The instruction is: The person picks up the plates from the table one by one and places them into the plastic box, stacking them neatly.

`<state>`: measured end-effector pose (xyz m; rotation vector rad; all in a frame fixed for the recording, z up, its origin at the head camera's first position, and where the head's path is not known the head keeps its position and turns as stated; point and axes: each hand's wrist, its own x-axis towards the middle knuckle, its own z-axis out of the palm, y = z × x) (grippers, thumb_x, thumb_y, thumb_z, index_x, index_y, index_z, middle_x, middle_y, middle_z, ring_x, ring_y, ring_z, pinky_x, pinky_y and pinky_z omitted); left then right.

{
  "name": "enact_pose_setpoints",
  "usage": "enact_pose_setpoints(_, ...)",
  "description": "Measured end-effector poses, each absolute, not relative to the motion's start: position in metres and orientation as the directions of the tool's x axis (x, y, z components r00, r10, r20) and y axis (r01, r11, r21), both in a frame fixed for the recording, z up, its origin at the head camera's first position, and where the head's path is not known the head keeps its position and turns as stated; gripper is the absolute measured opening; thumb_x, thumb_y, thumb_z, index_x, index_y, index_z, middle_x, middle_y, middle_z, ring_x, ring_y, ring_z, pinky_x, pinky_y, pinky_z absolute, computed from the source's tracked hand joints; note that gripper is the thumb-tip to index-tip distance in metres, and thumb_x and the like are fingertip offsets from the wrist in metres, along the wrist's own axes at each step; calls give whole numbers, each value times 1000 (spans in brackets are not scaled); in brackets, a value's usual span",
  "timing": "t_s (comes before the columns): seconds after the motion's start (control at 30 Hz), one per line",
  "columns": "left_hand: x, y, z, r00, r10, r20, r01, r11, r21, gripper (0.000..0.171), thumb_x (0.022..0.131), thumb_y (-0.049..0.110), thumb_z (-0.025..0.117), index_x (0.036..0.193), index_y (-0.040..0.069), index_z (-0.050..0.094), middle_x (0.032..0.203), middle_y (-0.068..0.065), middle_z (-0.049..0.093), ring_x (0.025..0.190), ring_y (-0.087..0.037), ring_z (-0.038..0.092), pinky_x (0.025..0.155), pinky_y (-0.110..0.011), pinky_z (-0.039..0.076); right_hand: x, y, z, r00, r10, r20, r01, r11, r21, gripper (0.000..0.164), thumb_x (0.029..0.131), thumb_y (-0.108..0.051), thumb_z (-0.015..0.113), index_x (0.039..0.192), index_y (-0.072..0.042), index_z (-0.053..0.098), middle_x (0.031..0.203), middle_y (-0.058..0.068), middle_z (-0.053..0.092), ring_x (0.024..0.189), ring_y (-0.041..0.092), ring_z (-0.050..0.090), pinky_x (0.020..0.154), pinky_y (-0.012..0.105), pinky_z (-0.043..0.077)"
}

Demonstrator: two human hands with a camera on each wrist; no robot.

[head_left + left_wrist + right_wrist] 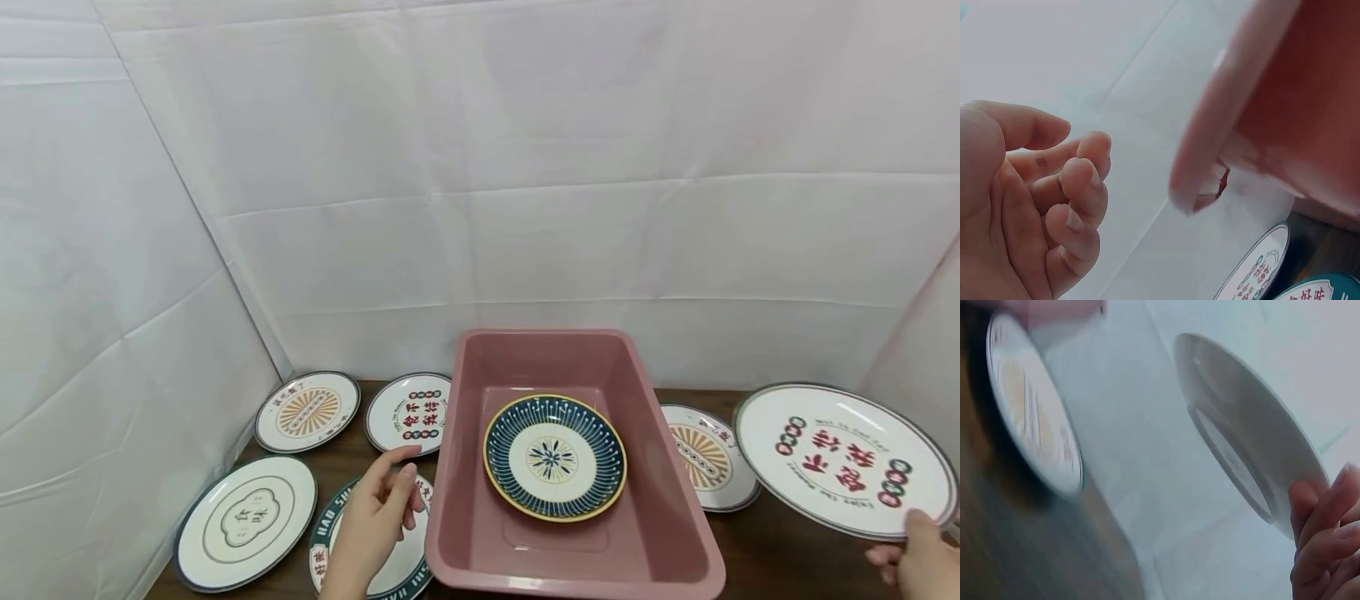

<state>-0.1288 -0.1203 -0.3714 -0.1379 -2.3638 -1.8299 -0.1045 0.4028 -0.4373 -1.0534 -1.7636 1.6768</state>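
At the right, my right hand (917, 557) pinches the near edge of a white plate (847, 425) with red characters and a thin dark rim. The right wrist view shows this plate's pale underside (1250, 419), raised off the table. My left hand (371, 512) hovers just left of a pink tub (581, 582), above a green-rimmed plate (401, 562). Its fingers are loosely bent and hold nothing, as the left wrist view also shows. Inside the tub lies a blue-patterned plate (555, 458) with a yellow rim.
White plates lie on the dark table left of the tub: one with an orange sunburst (307, 412), one with red characters (408, 412), and one with a grey emblem (247, 525). Another sunburst plate (708, 458) lies right of the tub. White cloth (450, 208) walls the space.
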Motion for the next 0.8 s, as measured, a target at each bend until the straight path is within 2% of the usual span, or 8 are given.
enact_pose_setpoints(0.03,-128,-120,-371,-984,-17,177,167,254,953,24,86,33,44,106,22,50,58,-6,51,42,-15,46,36,-27,38,-103,390,-428,-582,796,-164,167,-80,-983,16,89,-34,32,104,-29,33,35,-5,45,25,14,40,26,29,28)
enact_pose_setpoints(0.1,-128,-119,-370,-984,-14,179,170,249,953,24,86,32,44,106,21,50,58,-6,51,42,-15,46,35,-27,38,-103,363,-408,-552,812,-189,144,-131,-981,37,87,-30,39,119,-34,22,36,-4,46,26,15,42,25,29,29)
enact_pose_setpoints(0.2,-127,-116,-369,-982,-12,187,179,236,955,22,87,30,44,106,21,51,58,-7,51,42,-15,46,35,-27,37,-100,325,-385,-574,795,-195,154,-129,-980,51,87,-27,41,130,-26,14,40,-4,48,27,15,43,26,28,31)
enact_pose_setpoints(0.47,-126,-108,-367,-978,-7,207,200,231,952,26,87,27,45,108,15,51,59,-7,51,43,-15,47,33,-26,36,-96,261,-364,-725,663,-188,92,-176,-980,38,86,-23,43,115,-21,19,45,5,49,28,16,41,28,28,33)
enact_pose_setpoints(0.8,-125,-96,-365,-984,27,174,176,232,957,23,88,24,43,109,17,51,61,-6,53,46,-15,48,41,-26,41,-93,215,-361,-822,547,-159,135,-84,-987,41,87,-26,43,118,-16,18,48,8,50,29,15,39,28,29,32)
